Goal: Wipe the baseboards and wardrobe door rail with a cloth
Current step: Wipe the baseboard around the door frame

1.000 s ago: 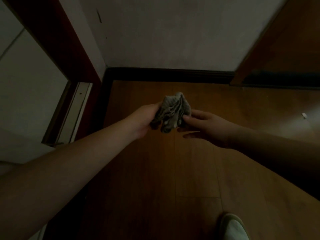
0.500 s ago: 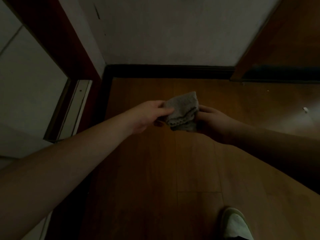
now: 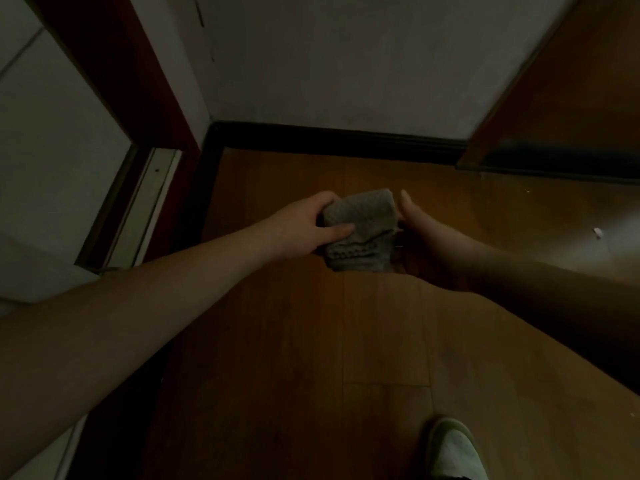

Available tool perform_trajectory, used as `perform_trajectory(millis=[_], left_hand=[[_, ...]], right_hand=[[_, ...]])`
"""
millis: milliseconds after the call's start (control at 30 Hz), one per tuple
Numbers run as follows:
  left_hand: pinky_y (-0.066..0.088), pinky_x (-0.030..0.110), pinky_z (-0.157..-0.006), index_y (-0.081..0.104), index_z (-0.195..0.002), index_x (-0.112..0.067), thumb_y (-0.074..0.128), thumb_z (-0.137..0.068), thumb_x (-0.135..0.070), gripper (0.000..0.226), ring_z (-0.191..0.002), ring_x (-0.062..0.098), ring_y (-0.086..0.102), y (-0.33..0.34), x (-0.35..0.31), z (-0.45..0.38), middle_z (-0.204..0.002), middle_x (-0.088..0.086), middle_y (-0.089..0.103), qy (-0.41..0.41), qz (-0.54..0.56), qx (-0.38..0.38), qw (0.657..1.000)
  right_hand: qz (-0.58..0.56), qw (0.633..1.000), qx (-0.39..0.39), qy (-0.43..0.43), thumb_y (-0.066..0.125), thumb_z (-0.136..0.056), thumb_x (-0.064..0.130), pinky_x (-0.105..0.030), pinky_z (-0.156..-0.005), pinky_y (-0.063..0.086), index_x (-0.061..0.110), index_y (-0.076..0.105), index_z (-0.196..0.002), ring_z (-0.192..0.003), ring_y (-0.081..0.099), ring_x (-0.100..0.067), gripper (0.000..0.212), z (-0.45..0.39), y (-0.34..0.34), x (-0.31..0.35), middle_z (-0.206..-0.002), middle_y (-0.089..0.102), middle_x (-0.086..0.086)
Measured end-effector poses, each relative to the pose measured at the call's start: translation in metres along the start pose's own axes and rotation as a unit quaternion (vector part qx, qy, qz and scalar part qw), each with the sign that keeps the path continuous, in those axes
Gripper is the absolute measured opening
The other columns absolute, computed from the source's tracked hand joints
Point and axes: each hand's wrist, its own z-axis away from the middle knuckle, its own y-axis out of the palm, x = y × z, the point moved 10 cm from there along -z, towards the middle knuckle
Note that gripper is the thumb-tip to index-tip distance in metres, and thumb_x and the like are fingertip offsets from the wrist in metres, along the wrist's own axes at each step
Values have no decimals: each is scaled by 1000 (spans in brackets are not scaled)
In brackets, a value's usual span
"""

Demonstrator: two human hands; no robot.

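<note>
A folded grey waffle-weave cloth (image 3: 360,230) is held over the wooden floor in the middle of the view. My left hand (image 3: 301,226) grips its left side, with the thumb lying across the front of the fold. My right hand (image 3: 426,230) lies against the cloth's right edge with its thumb raised and off the fabric; its fingers are hidden behind the cloth. A dark baseboard (image 3: 329,138) runs along the foot of the white wall ahead and turns down the left side (image 3: 204,192). A pale metal door rail (image 3: 145,209) lies at the left.
A brown wooden panel (image 3: 571,98) stands at the upper right with a dark gap at its foot. A small white scrap (image 3: 597,232) lies on the floor at the right. My light shoe (image 3: 453,452) shows at the bottom edge.
The cloth went from a bunched fan to a flatter folded pad. My left thumb has come over its front, and my right thumb has lifted off it.
</note>
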Motion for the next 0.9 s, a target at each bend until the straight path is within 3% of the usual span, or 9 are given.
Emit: perform_trajectory(millis=[67,133,200,300,467,633,733,833,900], left_hand=[[57,29,-82,54,-111,-42,62,-96,-35,19,-101,1,63,3,-11,2,-109,-17,63,52,-70,14,996],[55,31,-88,52,-109,-47,59,-98,-32,20,-106,2,61,7,-14,4,-109,-19,62,77,-83,29,993],[58,36,-83,54,-111,-38,58,-99,-25,19,-104,10,64,6,-8,5,-109,-12,64,62,-26,25,997],[59,35,-62,59,-108,-23,60,-95,-17,14,-89,17,71,6,5,7,-98,-4,68,14,158,6,987],[58,30,-70,58,-112,-34,55,-95,-3,36,-95,13,70,11,7,6,-106,-8,69,-13,263,33,964],[58,28,-63,58,-105,-21,46,-93,14,39,-88,12,72,18,8,8,-97,-9,74,-9,315,57,947],[56,26,-60,66,-88,-23,46,-89,20,48,-86,9,71,2,9,7,-101,-5,70,15,291,-6,957],[56,24,-65,71,-71,-37,51,-87,20,63,-95,6,69,-16,3,7,-109,-2,65,69,197,-62,976],[57,24,-69,71,-71,-40,55,-88,18,62,-100,8,67,-19,-1,7,-110,0,65,97,156,-75,980]], right_hand=[[50,999,2,-1,50,-97,49,-32,-87,56,37,55,-133,-114,65,-20,38,-2,3,-2,-123,67,4],[63,998,-5,-5,64,-90,36,-32,-81,58,44,57,-125,-108,68,-20,37,-7,4,-4,-114,70,7],[57,998,-1,-11,67,-86,30,-30,-76,58,43,58,-123,-103,70,-20,40,-12,6,-6,-109,71,6],[62,997,-13,-39,64,-90,23,-28,-72,58,35,54,-131,-96,72,-21,43,-15,5,1,-106,72,4],[71,993,-40,-89,54,-96,10,-29,-69,56,26,60,-117,-88,70,-19,27,-12,-7,12,-110,65,-4],[53,993,-37,-100,50,-92,-4,-33,-72,57,19,63,-100,-95,67,-24,28,-13,-10,13,-118,60,-9],[39,995,6,-87,55,-92,4,-36,-85,57,23,66,-110,-110,63,-24,28,-16,-4,13,-126,60,-3],[-15,995,80,-64,61,-90,23,-46,-103,48,24,61,-117,-122,53,-32,26,-19,8,10,-140,45,-11],[-24,996,46,-68,61,-93,26,-40,-97,51,25,61,-116,-115,57,-29,23,-27,4,7,-137,43,-12]])
